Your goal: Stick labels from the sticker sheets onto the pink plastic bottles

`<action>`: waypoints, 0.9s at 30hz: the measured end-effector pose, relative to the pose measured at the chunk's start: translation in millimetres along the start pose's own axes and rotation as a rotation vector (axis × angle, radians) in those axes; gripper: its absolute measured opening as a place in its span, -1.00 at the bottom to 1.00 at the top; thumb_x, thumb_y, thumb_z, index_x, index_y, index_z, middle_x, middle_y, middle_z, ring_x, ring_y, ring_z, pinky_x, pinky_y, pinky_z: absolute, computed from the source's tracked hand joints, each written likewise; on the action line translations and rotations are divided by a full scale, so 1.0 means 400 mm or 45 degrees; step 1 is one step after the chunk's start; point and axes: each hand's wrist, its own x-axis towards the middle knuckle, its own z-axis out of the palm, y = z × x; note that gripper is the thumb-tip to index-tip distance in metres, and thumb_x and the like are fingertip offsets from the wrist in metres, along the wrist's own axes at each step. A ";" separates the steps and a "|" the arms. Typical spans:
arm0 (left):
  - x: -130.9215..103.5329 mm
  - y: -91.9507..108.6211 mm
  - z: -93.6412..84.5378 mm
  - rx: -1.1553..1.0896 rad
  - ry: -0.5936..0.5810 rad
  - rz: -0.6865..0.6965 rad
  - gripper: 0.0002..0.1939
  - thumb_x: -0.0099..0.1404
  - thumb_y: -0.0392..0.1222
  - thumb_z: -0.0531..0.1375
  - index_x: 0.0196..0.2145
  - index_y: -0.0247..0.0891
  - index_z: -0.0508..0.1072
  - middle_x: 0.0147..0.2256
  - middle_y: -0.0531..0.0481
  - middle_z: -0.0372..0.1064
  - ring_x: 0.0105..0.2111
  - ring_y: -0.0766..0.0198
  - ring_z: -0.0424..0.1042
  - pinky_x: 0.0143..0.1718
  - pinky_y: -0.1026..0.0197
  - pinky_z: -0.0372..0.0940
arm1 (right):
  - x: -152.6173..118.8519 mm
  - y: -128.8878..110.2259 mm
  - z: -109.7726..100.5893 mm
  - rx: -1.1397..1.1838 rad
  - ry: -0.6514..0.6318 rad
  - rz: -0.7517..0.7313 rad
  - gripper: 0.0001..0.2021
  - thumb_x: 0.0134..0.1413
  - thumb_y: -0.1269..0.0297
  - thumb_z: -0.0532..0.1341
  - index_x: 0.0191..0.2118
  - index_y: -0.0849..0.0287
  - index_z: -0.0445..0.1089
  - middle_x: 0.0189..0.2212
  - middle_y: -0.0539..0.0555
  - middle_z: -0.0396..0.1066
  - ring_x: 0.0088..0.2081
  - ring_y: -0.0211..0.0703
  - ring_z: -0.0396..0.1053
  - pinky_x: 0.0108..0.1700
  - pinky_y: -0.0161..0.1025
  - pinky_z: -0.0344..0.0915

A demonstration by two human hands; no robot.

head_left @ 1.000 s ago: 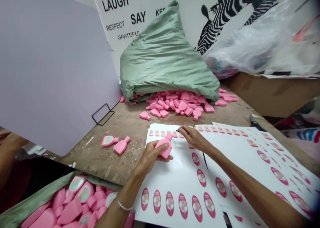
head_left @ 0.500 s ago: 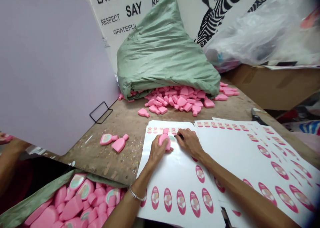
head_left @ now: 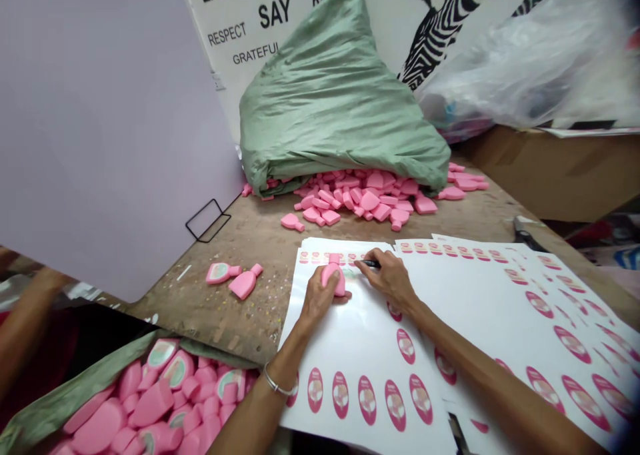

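Observation:
My left hand is closed around a small pink plastic bottle, its neck pointing away from me, above a white sticker sheet. To its right, my right hand pinches a dark pen-like tool; the tool's tip is near the bottle, and its exact kind is unclear. A faint greenish patch shows on the sheet below the tip. Small labels line the sheet's far edge, and pink oval stickers run along its near edge. Two pink bottles lie left of the sheet, one bearing a label.
More sticker sheets spread to the right. Pink bottles spill from a green sack at the back. Labelled and plain bottles fill a bag at lower left. A lilac panel borders the left; another person's arm shows below it.
The view has shifted slightly. My right hand has turned a little, so more of the dark tool shows. My left hand keeps its hold on the pink bottle.

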 end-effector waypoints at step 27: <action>-0.079 0.064 0.016 -0.548 -0.098 0.045 -0.41 0.22 0.23 0.07 -0.15 -0.41 0.46 -0.32 -0.19 0.44 -0.45 0.25 0.42 -0.37 0.07 0.45 | -0.034 -0.168 -0.146 0.932 -0.160 0.274 -0.70 0.02 0.06 0.23 -0.23 0.15 0.52 -0.27 0.05 0.51 -0.24 -0.12 0.42 -0.16 -0.24 0.31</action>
